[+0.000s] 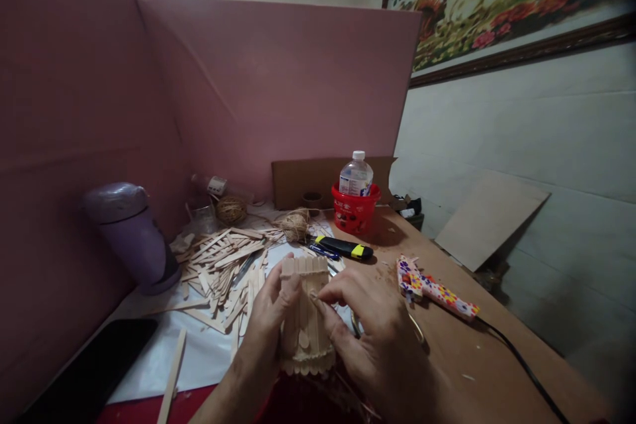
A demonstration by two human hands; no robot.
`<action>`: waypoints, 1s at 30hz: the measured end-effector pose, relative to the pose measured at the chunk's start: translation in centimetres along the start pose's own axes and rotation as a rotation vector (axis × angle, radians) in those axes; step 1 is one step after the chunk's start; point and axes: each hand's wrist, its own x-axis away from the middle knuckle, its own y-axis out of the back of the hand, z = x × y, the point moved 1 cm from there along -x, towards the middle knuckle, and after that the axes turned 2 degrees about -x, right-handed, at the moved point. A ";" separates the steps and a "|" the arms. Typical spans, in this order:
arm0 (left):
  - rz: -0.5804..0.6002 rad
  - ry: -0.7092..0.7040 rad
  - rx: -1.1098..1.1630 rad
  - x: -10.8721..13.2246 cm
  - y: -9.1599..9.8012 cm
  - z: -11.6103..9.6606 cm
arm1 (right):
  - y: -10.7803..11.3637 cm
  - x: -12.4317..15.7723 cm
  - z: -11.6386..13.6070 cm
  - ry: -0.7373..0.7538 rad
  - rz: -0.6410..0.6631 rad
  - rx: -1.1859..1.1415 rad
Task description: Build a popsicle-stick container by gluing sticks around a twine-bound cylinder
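Observation:
A small panel of craft sticks [304, 318], set side by side with a scalloped lower edge and twine-like bands near its top and bottom, is held up in front of me. My left hand [268, 318] grips it along its left side, thumb on the front face. On the other side, my right hand [370, 324] has thumb and forefinger pinched together at the panel's upper right face. A tiny pale bit shows at those fingertips, too small to name. Behind the panel lie a black and yellow utility knife [344, 247] and a blue pen [322, 251].
Loose craft sticks [223, 265] are heaped at left on white paper, near a purple tumbler [132, 238] and a black phone [89, 371]. Twine balls [296, 224] lie behind. A red bucket [354, 211] holds a plastic bottle [356, 175]. Right is a corded, flower-patterned glue gun [432, 288].

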 end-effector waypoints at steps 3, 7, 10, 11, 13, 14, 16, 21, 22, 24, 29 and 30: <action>-0.018 -0.010 -0.017 -0.1 0.4 0.4 | -0.1 0.1 -0.2 0.003 -0.027 0.005; -0.041 -0.038 -0.035 -0.1 0.5 0.6 | -0.3 0.2 -0.4 0.018 -0.056 0.025; -0.077 -0.070 -0.062 -0.1 0.5 0.6 | -0.3 0.2 -0.5 0.017 -0.056 0.030; -0.081 -0.080 -0.071 -0.1 0.4 0.6 | -0.4 0.2 -0.5 0.020 -0.057 0.036; -0.080 -0.101 -0.098 -0.2 0.5 0.6 | -0.4 0.2 -0.5 0.032 -0.062 0.054; -0.077 -0.109 -0.119 -0.2 0.5 0.6 | -0.5 0.2 -0.5 0.038 -0.061 0.065; -0.075 -0.120 -0.166 -0.2 0.6 0.6 | -0.5 0.2 -0.4 0.050 -0.052 0.086; -0.069 -0.136 -0.251 -0.3 0.8 0.5 | -0.3 0.2 -0.5 0.084 -0.016 0.153; -0.068 -0.135 -0.258 -0.2 0.8 0.4 | -0.3 0.1 -0.5 0.090 -0.008 0.166; -0.074 -0.125 -0.263 -0.2 0.7 0.4 | -0.3 0.1 -0.5 0.105 0.008 0.186; -0.095 -0.069 -0.217 0.0 0.3 0.3 | -0.4 0.1 -0.5 0.130 0.022 0.213; -0.105 -0.058 -0.197 0.0 0.3 0.3 | -0.4 0.1 -0.5 0.131 0.025 0.210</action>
